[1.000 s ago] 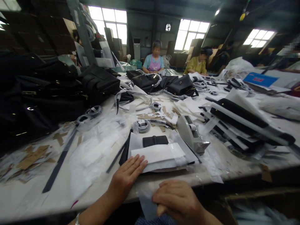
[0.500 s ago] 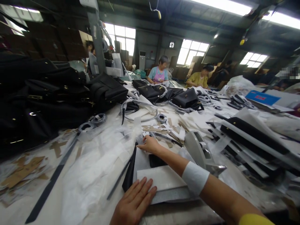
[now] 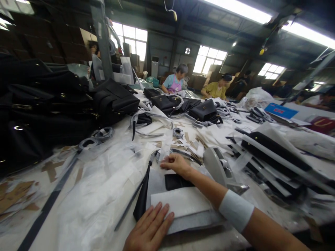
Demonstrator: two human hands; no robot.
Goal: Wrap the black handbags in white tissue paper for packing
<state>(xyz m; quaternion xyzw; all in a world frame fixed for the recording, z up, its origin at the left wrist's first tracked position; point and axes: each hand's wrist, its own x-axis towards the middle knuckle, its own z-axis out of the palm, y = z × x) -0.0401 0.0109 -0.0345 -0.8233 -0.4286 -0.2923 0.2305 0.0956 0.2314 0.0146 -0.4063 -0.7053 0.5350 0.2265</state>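
My left hand [image 3: 150, 226] lies flat, fingers stretched, on a folded white packing sheet [image 3: 183, 200] that covers most of a black bag [image 3: 141, 200]. The bag's black side shows at the left, and a black patch [image 3: 176, 182] shows above the sheet. Beyond it, my right hand [image 3: 178, 165] pinches a thin, whitish translucent strip [image 3: 165, 144] between thumb and fingers, and the strip stands up from them. A wrapped handle or strap lies just behind, partly hidden by the hand. The grey tape dispenser [image 3: 218, 167] stands to the right of my right hand.
Black bags [image 3: 47, 111] are heaped at the left; more bags [image 3: 204, 111] lie at the back. On the right is a stack of black pieces with white sheets [image 3: 274, 150]. Cardboard scraps [image 3: 15, 195] and plastic film [image 3: 99, 195] cover the left. Co-workers [image 3: 174, 82] sit across the table.
My right hand has shifted slightly right, away from the bag's upper corner, and the strip now shows upright at its fingers. My left hand stays flat on the packing sheet.
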